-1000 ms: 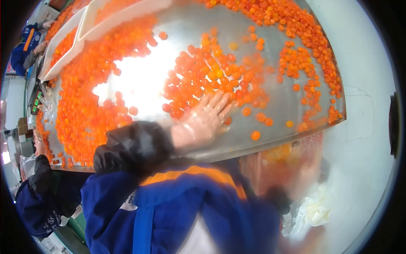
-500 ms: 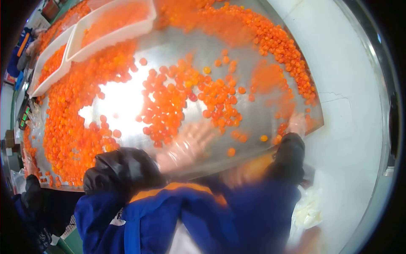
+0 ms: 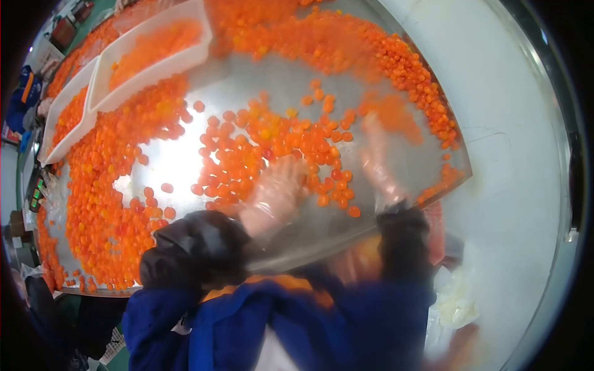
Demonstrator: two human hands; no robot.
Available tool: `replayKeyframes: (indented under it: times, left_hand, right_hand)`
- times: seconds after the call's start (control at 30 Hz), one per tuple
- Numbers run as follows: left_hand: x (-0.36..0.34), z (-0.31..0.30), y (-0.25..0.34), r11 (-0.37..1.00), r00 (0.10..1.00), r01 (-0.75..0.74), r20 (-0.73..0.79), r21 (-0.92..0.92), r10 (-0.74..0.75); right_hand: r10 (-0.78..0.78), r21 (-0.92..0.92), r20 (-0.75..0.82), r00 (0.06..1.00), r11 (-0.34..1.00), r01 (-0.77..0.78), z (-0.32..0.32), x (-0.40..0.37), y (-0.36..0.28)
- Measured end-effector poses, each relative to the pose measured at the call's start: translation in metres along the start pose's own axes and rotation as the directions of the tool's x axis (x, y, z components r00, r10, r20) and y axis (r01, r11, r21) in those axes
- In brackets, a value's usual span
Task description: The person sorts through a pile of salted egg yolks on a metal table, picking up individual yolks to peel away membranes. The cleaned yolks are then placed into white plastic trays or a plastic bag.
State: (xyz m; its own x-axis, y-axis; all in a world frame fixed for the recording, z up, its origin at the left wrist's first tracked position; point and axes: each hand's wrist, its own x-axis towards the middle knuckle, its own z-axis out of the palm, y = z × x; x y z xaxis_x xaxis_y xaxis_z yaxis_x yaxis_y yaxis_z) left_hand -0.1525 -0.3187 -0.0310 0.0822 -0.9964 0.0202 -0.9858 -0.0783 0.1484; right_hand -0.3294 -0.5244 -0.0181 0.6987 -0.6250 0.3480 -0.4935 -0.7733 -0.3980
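Round orange balls that look like egg yolks [image 3: 232, 176] lie loosely scattered over a shiny steel table [image 3: 241, 74]. My left hand [image 3: 275, 190], in a clear plastic glove, lies open and flat at the lower edge of the middle cluster, its fingertips among the yolks. To its right, my right hand [image 3: 378, 157], also in a clear glove, is stretched forward and slightly blurred. Its fingertips are at the near-left edge of a blurred heap of yolks [image 3: 393, 114]. Neither palm is visible, and I see nothing gripped in either hand.
Two white trays [image 3: 148, 52] [image 3: 65, 123] of yolks stand at the upper left. Dense yolks [image 3: 102, 204] cover the table's left side, and a band [image 3: 427, 93] follows its right edge. Another person's blue clothing [image 3: 25, 96] shows at far left. White plastic bags [image 3: 455, 303] lie lower right.
My right hand has moved left and forward from the table's right corner. My left hand has shifted slightly up in the view. Yolks near both hands have moved, with the middle cluster now closer together.
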Motion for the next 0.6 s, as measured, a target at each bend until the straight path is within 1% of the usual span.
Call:
replayKeyframes:
  times: [0.03,0.07,0.1,0.13,0.17,0.2,0.23,0.3,0.33,0.4,0.43,0.47,0.5,0.53,0.57,0.6]
  left_hand:
    - [-0.005,-0.029,-0.007,0.976,0.993,0.068,0.113,-0.205,-0.046]
    - [-0.011,-0.045,-0.015,0.907,0.972,0.155,0.227,-0.392,-0.068]
    - [-0.023,-0.033,-0.024,0.919,0.999,0.011,0.035,-0.395,0.003]
    - [-0.028,-0.037,-0.024,0.92,0.999,0.013,0.034,-0.392,0.0]
    - [-0.031,-0.044,-0.023,0.926,0.999,-0.022,-0.052,-0.378,0.002]
    - [-0.034,-0.049,-0.023,0.931,0.99,-0.051,-0.138,-0.36,0.001]
    - [-0.04,-0.049,-0.023,0.932,0.991,-0.037,-0.135,-0.362,-0.013]
    - [-0.052,-0.05,-0.024,0.942,0.982,-0.029,-0.187,-0.333,-0.036]
    - [-0.058,-0.053,-0.025,0.94,0.982,-0.015,-0.183,-0.34,-0.05]
    - [-0.064,-0.069,-0.029,0.905,0.993,0.075,-0.05,-0.419,-0.105]
    - [-0.067,-0.069,-0.027,0.842,0.984,0.157,0.009,-0.516,-0.179]
    - [-0.072,-0.069,-0.029,0.84,0.982,0.169,0.012,-0.516,-0.191]
    - [-0.077,-0.07,-0.032,0.729,0.982,0.172,0.054,-0.663,-0.183]
    - [-0.08,-0.07,-0.036,0.594,0.982,0.176,0.094,-0.785,-0.166]
    - [-0.081,-0.078,-0.036,0.594,0.98,0.184,0.1,-0.783,-0.172]
    - [-0.08,-0.093,-0.033,0.541,0.968,0.247,0.179,-0.804,-0.177]
  right_hand:
    - [-0.151,-0.141,-0.274,0.95,0.983,0.116,0.02,0.013,0.049]
    - [-0.035,-0.183,-0.245,0.969,0.983,-0.011,0.008,0.023,0.069]
    - [0.08,-0.23,-0.225,0.971,0.964,-0.133,0.0,0.031,0.086]
    - [0.077,-0.228,-0.226,0.971,0.965,-0.13,-0.004,0.041,0.09]
    - [0.277,-0.389,-0.069,0.958,0.877,-0.282,-0.008,0.051,0.092]
    - [0.481,-0.558,0.055,0.875,0.741,-0.373,-0.011,0.058,0.092]
    - [0.473,-0.557,0.066,0.878,0.748,-0.361,-0.01,0.06,0.092]
    - [0.458,-0.479,0.045,0.888,0.79,-0.383,-0.005,0.059,0.093]
    - [0.451,-0.482,0.059,0.891,0.794,-0.37,-0.005,0.057,0.097]
    - [0.36,-0.453,0.1,0.928,0.846,-0.28,-0.004,0.055,0.094]
    - [0.351,-0.451,0.108,0.93,0.851,-0.269,-0.004,0.056,0.091]
    - [0.463,-0.449,0.156,0.873,0.82,-0.355,-0.012,0.058,0.071]
    - [0.567,-0.452,0.203,0.798,0.777,-0.438,-0.021,0.06,0.048]
    - [0.564,-0.448,0.212,0.798,0.782,-0.434,-0.031,0.062,0.019]
    - [0.61,-0.31,0.246,0.753,0.786,-0.535,-0.041,0.064,-0.014]
    - [0.648,-0.171,0.288,0.705,0.759,-0.628,-0.045,0.06,-0.034]
